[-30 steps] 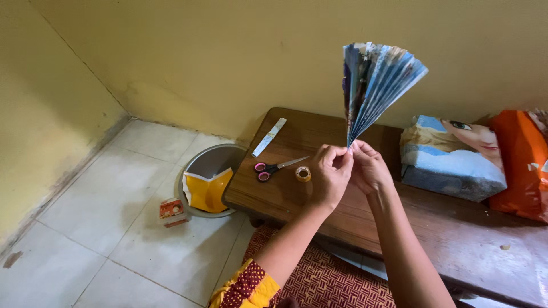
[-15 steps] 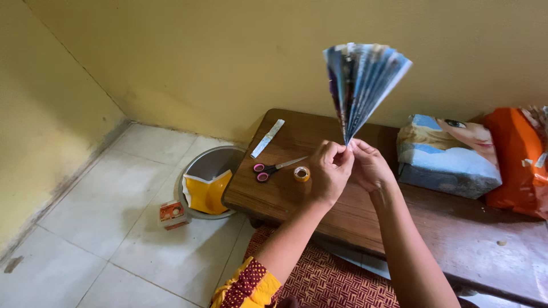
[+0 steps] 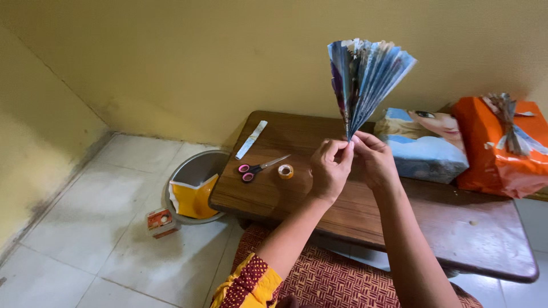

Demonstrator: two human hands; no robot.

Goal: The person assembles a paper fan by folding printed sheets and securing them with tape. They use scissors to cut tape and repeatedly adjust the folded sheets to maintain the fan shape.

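Note:
My left hand (image 3: 330, 169) and my right hand (image 3: 374, 161) pinch together the narrow bottom end of a pleated blue paper fan (image 3: 365, 77), which stands upright and spread open above the wooden table (image 3: 365, 211). Both hands hover over the table's middle. To their left on the tabletop lie scissors with pink and black handles (image 3: 258, 167) and a small roll of clear tape (image 3: 285, 171).
A folded paper strip (image 3: 251, 140) lies at the table's far left corner. A gift wrapped in blue picture paper (image 3: 421, 145) and an orange wrapped one with a paper bow (image 3: 502, 145) sit at the back right. On the floor: a grey basin (image 3: 197, 183) with yellow scrap, a small box (image 3: 159, 222).
The view has shifted to the right, so the orange gift shows in full. The fan stays pinched in both hands and has spread slightly wider.

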